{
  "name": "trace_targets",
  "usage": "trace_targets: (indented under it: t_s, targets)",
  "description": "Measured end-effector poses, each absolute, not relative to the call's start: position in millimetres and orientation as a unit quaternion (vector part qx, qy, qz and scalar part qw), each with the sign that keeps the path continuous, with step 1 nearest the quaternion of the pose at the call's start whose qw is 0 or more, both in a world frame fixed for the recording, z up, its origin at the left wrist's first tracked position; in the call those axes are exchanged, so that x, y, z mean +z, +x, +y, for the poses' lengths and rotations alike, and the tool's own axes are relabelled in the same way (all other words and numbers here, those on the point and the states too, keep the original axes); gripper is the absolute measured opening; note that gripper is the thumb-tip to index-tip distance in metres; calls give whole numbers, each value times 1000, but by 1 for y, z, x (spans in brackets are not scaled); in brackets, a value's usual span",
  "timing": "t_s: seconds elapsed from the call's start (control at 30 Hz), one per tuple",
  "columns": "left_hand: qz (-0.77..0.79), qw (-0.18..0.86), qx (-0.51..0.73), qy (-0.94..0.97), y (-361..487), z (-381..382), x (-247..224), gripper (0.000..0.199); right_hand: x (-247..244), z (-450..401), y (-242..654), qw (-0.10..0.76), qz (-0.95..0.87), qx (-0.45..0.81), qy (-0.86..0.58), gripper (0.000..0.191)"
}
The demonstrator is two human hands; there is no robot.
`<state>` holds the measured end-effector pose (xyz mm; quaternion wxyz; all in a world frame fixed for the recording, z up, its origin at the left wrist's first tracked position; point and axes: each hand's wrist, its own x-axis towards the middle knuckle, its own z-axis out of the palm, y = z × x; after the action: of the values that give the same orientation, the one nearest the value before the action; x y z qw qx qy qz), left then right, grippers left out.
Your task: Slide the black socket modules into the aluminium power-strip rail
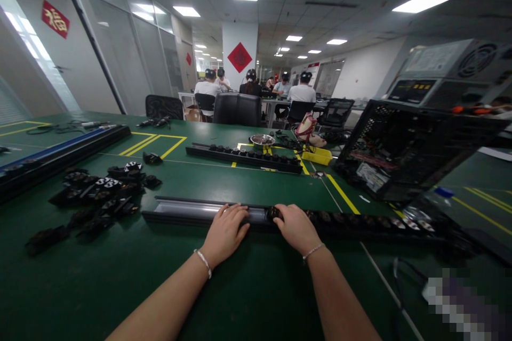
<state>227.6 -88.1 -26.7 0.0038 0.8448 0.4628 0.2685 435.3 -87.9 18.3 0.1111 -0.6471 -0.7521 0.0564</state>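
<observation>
A long black channel rail [176,212] lies across the green table in front of me, its grey inner track bare on the left. Small dark round-faced modules [360,220] fill its right part in a row. My left hand [228,229] rests flat on the rail, fingers stretched over the bare track. With my right hand [295,225] I grip a black module [272,213] at the left end of the row, between thumb and fingers. To the left, a heap of loose black modules [110,192] lies on the table, some bearing white markings.
A second rail with modules [244,157] lies farther back, near a metal bowl [262,140] and a yellow tray [317,155]. On the right stands an opened computer case [400,149]. Another long rail [64,157] is at far left. Several people sit at tables beyond.
</observation>
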Motion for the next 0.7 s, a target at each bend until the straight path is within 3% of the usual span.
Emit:
trace_targets:
  t_s: [0.23,0.5,0.7]
  targets:
    - [474,-5,290,831,227,-84,-32,29,14,-86,436,98,-728,95,-672,29]
    - [473,6,293,831,228,-86,-32,17,12,-84,435,116,-721,132,-670,30]
    - [480,13,285,830,229,-87,-29,21,10,-85,434,136,-733,139,-651,31]
